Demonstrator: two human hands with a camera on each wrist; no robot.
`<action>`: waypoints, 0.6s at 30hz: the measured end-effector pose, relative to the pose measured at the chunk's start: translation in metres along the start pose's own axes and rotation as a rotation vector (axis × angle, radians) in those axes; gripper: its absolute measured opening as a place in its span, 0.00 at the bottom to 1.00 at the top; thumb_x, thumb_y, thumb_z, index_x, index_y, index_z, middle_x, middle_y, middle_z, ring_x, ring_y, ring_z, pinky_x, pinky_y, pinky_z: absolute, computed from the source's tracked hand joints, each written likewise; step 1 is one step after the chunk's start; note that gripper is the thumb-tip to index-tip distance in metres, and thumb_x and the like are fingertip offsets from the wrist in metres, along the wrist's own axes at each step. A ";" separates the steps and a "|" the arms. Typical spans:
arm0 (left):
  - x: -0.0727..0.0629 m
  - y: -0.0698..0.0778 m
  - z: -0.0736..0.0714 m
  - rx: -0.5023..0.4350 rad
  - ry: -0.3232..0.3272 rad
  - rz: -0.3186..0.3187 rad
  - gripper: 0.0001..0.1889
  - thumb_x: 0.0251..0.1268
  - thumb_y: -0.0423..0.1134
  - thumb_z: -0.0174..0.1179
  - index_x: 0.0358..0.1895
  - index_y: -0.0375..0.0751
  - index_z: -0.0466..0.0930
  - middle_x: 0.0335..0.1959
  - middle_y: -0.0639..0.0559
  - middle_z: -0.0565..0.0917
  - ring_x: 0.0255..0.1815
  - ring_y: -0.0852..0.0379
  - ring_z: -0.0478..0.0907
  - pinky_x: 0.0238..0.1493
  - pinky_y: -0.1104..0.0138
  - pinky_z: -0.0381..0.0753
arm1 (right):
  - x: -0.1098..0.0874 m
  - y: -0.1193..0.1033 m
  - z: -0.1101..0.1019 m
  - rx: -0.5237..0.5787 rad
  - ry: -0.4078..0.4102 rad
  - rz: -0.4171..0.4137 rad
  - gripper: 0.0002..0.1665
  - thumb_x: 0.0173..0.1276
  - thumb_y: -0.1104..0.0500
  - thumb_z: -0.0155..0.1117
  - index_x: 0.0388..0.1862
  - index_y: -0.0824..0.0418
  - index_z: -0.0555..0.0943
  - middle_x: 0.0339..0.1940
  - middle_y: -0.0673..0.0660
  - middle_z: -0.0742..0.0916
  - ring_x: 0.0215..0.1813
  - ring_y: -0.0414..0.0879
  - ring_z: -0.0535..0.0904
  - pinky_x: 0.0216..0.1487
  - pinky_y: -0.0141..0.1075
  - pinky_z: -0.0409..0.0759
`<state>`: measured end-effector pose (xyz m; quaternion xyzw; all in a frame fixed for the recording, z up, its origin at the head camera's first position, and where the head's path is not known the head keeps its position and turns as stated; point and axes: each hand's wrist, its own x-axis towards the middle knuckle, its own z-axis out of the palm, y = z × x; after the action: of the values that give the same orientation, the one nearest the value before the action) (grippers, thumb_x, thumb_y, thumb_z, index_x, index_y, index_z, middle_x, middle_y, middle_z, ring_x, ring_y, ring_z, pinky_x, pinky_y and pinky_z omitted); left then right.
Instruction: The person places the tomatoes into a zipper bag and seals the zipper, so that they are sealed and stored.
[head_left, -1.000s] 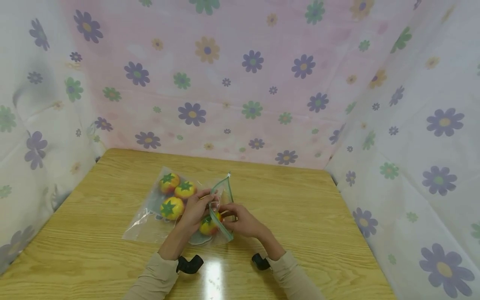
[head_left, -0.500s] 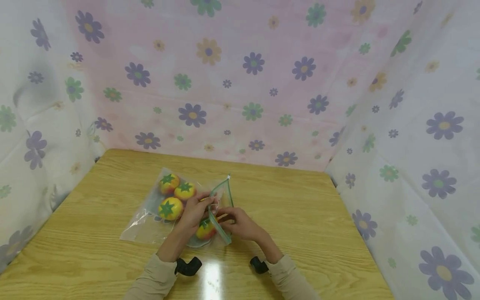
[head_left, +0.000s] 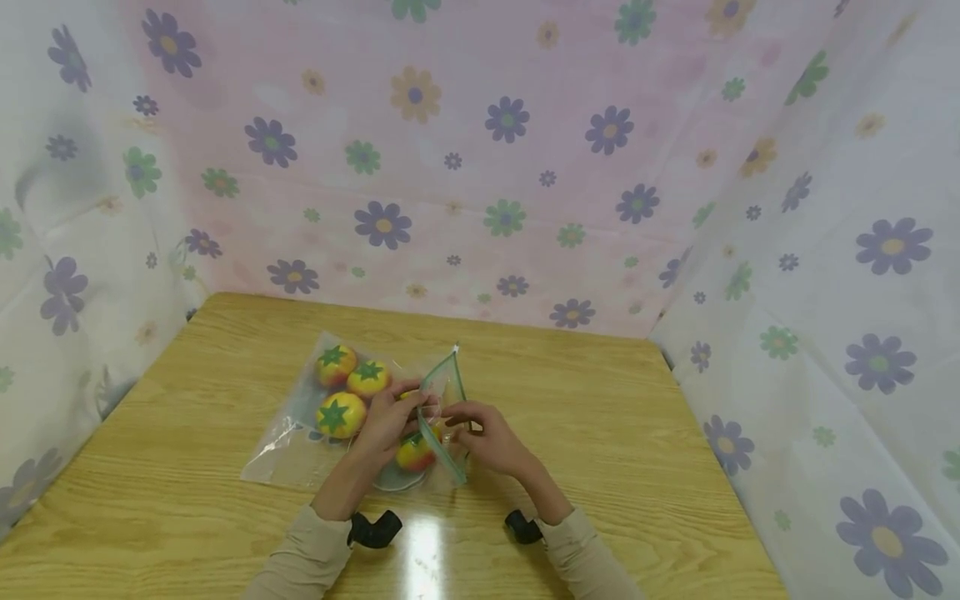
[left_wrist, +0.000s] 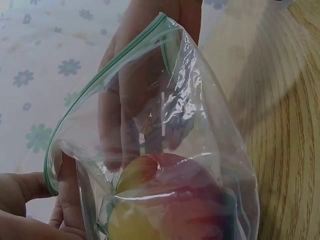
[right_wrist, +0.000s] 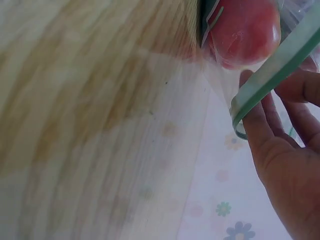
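Observation:
A clear zip bag (head_left: 288,454) with a green zip edge lies on the table, its mouth to the right. Three yellow-and-red toy tomatoes (head_left: 341,416) with green star-shaped leaves sit in its left part. Near the mouth lies another toy tomato (head_left: 415,454), seen through the plastic in the left wrist view. My left hand (head_left: 390,425) pinches the bag's edge by the mouth. My right hand (head_left: 487,437) has its fingers (right_wrist: 257,120) inside the mouth, loosely bent. In the left wrist view, fingers (left_wrist: 140,100) extend down toward the tomato; whether they touch it I cannot tell.
The wood-grain table (head_left: 600,433) extends on both sides of the bag. Flower-printed cloth (head_left: 465,192) hangs behind and at both sides. A black wrist piece (head_left: 375,529) sits at my left cuff, another black piece (head_left: 522,527) at my right.
My right hand has shifted slightly back to the right and its fingers have lifted a little. The tomato near the mouth has settled slightly left. My left hand keeps its hold.

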<state>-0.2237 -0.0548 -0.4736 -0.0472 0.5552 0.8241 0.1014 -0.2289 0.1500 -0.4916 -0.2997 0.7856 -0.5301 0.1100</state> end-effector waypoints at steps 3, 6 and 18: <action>0.000 0.001 0.001 -0.015 0.003 -0.007 0.19 0.77 0.31 0.54 0.66 0.26 0.68 0.32 0.54 0.88 0.31 0.62 0.85 0.36 0.72 0.86 | -0.001 -0.002 -0.002 0.019 0.061 0.009 0.19 0.75 0.74 0.51 0.61 0.69 0.79 0.60 0.68 0.81 0.59 0.65 0.79 0.53 0.45 0.87; 0.000 0.002 0.001 -0.010 0.013 -0.007 0.19 0.77 0.31 0.54 0.65 0.27 0.69 0.32 0.54 0.88 0.31 0.63 0.85 0.36 0.73 0.86 | -0.001 0.001 -0.004 0.039 0.126 0.001 0.18 0.75 0.73 0.52 0.59 0.69 0.81 0.58 0.67 0.82 0.58 0.64 0.80 0.52 0.45 0.88; -0.002 0.003 0.001 -0.001 0.020 -0.013 0.19 0.78 0.32 0.54 0.65 0.27 0.69 0.33 0.54 0.87 0.31 0.63 0.85 0.34 0.73 0.85 | -0.004 0.008 -0.008 0.065 0.273 -0.051 0.13 0.76 0.73 0.53 0.54 0.77 0.80 0.51 0.75 0.83 0.51 0.69 0.80 0.46 0.51 0.88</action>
<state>-0.2226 -0.0552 -0.4701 -0.0593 0.5555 0.8232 0.1013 -0.2331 0.1606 -0.4960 -0.2409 0.7678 -0.5937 -0.0018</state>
